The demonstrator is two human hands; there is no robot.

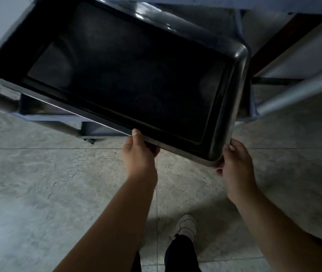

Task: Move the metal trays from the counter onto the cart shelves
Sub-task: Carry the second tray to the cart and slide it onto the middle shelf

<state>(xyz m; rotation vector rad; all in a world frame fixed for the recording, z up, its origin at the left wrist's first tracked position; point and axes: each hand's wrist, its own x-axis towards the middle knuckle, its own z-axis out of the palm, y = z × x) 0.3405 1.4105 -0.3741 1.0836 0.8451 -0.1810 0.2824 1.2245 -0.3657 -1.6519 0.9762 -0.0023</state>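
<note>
Tray (124, 71), dark and deep, is in my two hands, tilted over the cart (44, 116). My left hand (138, 152) grips its near long rim, thumb on top, fingers hidden under the metal. My right hand (236, 163) curls around the near right corner, fingertips out of sight beneath it. The tray's far left end runs out of view and its inside is too dark to read. Below it only bits of the cart's blue frame and grey tubes show. One white shoe (187, 225) stands on the tiled floor (38, 193).
</note>
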